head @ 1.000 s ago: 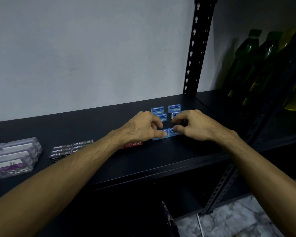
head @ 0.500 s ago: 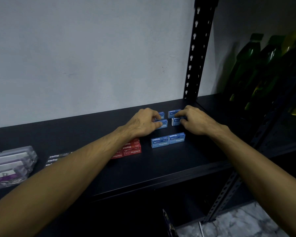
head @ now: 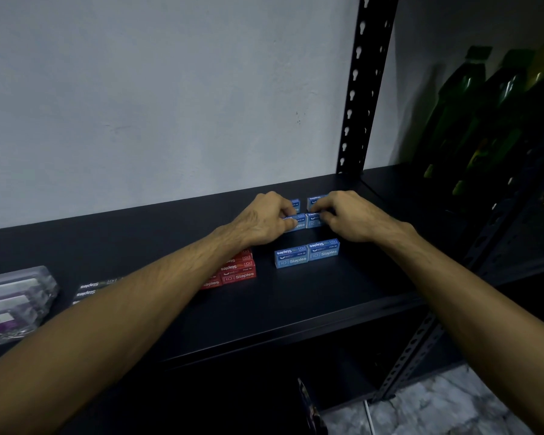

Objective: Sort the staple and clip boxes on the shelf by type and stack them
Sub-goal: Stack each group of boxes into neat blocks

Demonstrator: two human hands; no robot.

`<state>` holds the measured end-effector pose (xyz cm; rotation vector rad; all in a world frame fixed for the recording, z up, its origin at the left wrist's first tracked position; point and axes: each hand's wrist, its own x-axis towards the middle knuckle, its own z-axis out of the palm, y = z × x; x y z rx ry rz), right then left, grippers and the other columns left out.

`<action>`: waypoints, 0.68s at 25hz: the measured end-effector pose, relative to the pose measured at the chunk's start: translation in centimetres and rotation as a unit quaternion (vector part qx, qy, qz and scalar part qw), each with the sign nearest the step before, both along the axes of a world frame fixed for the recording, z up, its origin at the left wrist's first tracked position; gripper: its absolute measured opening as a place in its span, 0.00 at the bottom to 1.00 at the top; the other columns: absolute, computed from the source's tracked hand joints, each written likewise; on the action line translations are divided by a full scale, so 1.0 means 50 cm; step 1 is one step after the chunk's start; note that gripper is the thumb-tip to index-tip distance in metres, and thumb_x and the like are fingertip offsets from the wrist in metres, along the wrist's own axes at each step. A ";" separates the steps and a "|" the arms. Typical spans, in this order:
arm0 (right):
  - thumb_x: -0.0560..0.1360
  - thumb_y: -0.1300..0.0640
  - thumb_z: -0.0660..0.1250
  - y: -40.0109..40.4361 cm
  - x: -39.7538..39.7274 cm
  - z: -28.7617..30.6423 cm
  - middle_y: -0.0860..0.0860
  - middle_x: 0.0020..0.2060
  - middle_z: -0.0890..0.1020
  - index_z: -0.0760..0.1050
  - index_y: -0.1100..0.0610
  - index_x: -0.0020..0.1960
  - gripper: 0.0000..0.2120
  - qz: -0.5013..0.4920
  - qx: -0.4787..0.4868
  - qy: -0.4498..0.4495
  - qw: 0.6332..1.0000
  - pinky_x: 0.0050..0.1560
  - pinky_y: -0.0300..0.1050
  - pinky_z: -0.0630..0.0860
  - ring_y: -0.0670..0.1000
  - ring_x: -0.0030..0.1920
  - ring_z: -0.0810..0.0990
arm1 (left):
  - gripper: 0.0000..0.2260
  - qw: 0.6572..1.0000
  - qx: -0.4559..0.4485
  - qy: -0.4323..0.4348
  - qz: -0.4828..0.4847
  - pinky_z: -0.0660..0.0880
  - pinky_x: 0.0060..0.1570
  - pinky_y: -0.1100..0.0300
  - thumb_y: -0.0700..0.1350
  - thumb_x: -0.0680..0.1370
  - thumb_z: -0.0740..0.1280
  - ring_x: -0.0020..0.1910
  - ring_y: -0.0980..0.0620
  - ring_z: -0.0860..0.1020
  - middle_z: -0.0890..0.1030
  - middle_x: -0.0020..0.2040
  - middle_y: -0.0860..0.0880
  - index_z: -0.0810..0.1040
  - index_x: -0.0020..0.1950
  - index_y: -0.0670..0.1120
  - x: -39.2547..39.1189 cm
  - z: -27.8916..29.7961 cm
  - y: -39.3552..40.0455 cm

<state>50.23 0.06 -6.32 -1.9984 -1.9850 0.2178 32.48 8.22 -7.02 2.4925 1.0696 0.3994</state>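
Blue staple boxes: six seen on the black shelf (head: 296, 309), in three rows of two, right of centre.
Front pair (head: 307, 254): side by side, touching, labels read "Staples", nothing on them, clear of both hands.
Middle pair (head: 305, 220): side by side, touching; each hand on one box.
Back pair (head: 311, 200): near the wall, mostly hidden behind the fingers.
Left hand (head: 264, 219): fingers curled, thumb and fingertips pinching the left middle blue box.
Right hand (head: 346, 215): fingers curled, pinching the right middle blue box.
Red staple boxes (head: 237, 270): stacked group just left of the front blue pair, partly behind the left forearm.
Dark staple boxes (head: 95, 288): further left, partly covered by the forearm.
Clear clip boxes (head: 13, 301): piled at far left edge of shelf, purple inserts.
Upright post (head: 363, 89): black, perforated, behind the blue boxes.
Green bottles (head: 471, 114): on the neighbouring shelf at right, dim.
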 end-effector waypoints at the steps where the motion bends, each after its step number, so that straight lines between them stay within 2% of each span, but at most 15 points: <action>1: 0.81 0.61 0.59 0.001 -0.002 0.000 0.49 0.58 0.81 0.79 0.53 0.63 0.15 0.003 -0.002 0.002 1.000 0.50 0.39 0.68 0.45 0.52 0.76 | 0.08 1.000 0.000 0.000 -0.002 0.79 0.51 0.55 0.48 0.77 0.70 0.46 0.53 0.81 0.83 0.47 0.49 0.84 0.52 0.47 -0.001 0.000 0.000; 5: 0.81 0.61 0.60 0.002 -0.002 0.000 0.49 0.59 0.80 0.79 0.52 0.63 0.15 0.004 -0.010 0.016 1.000 0.52 0.39 0.68 0.45 0.55 0.77 | 0.07 1.000 -0.012 -0.003 -0.007 0.79 0.49 0.57 0.47 0.77 0.70 0.45 0.55 0.81 0.84 0.46 0.51 0.84 0.52 0.47 -0.003 0.002 0.000; 10: 0.81 0.59 0.60 -0.002 -0.004 0.003 0.44 0.52 0.80 0.81 0.50 0.60 0.13 0.002 -0.030 0.055 0.998 0.51 0.39 0.68 0.43 0.51 0.76 | 0.09 0.999 -0.040 -0.015 -0.014 0.67 0.35 0.72 0.47 0.81 0.65 0.35 0.64 0.75 0.76 0.35 0.60 0.84 0.52 0.46 -0.016 0.012 -0.011; 13: 0.81 0.57 0.61 -0.005 -0.007 0.006 0.42 0.47 0.80 0.82 0.48 0.55 0.11 0.004 -0.042 0.069 0.997 0.46 0.38 0.70 0.41 0.46 0.77 | 0.07 0.998 -0.064 -0.008 -0.022 0.68 0.30 0.76 0.46 0.80 0.65 0.30 0.67 0.77 0.77 0.34 0.61 0.84 0.50 0.48 -0.029 0.020 -0.018; 15: 0.80 0.57 0.63 -0.009 -0.011 0.009 0.42 0.44 0.80 0.82 0.47 0.52 0.10 0.006 -0.050 0.074 0.996 0.42 0.35 0.70 0.38 0.44 0.77 | 0.07 0.996 -0.078 -0.004 -0.032 0.72 0.35 0.72 0.46 0.80 0.66 0.32 0.63 0.81 0.79 0.36 0.60 0.83 0.47 0.50 -0.037 0.023 -0.022; 17: 0.80 0.57 0.63 -0.015 -0.014 0.013 0.41 0.43 0.81 0.82 0.48 0.52 0.10 0.008 -0.056 0.078 0.995 0.41 0.33 0.70 0.36 0.43 0.77 | 0.07 0.995 -0.084 0.005 -0.044 0.78 0.42 0.62 0.47 0.80 0.66 0.35 0.56 0.83 0.82 0.36 0.56 0.83 0.46 0.50 -0.043 0.024 -0.026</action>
